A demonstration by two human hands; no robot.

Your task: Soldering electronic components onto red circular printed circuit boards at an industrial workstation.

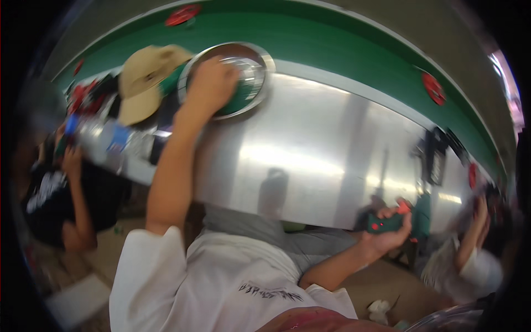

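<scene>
My left hand (213, 83) reaches over a round shiny metal bowl (267, 63) at the far edge of the bench. Its fingers are curled down inside the bowl. Their tips and anything between them are hidden. Green shows inside the bowl, but I cannot tell whether it is contents or a reflection. Low on the right, beyond the bench's near edge, my right hand (398, 232) grips a small dark green piece (386, 223) with red spots. A red part (404, 207) sticks up by the fingers; blur hides its exact shape.
A tan cap (145, 77) lies left of the bowl, near clear plastic bottles (113, 138). Dark tools (437, 157) stand at the right on the shiny metal bench (310, 138). People sit on both sides, one in a black shirt (66, 199) and one in a pale shirt (470, 271).
</scene>
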